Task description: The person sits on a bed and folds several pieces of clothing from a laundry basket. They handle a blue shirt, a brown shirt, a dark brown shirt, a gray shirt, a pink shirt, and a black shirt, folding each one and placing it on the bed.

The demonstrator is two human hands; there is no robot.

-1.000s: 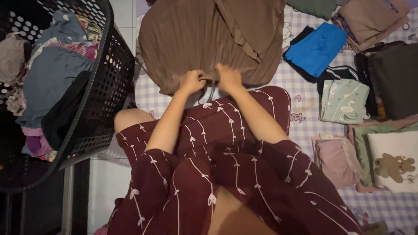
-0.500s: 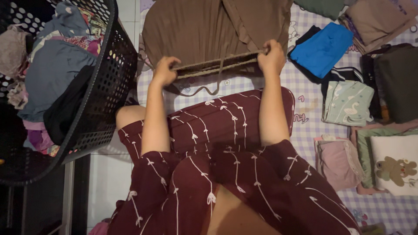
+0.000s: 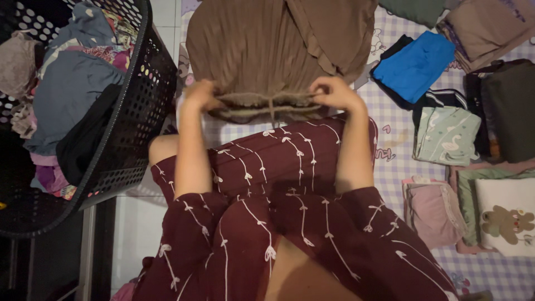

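Note:
A brown pleated garment lies spread on a checked lilac sheet in front of my knees. My left hand grips the left end of its gathered elastic waistband. My right hand grips the right end of the same band. The band is bunched between the two hands, with a thin cord hanging at its middle. My lap, in a dark red patterned dress, fills the lower middle of the view.
A black perforated laundry basket full of mixed clothes stands at the left. Folded clothes lie at the right: a blue piece, a pale green swan-print piece, a pink piece, a cream piece with a bear and dark pieces.
My hands went from close together at the waistband's middle out to its ends, stretching it wide. Now they have come slightly inward and lower, and the band has gone slack and bunched.

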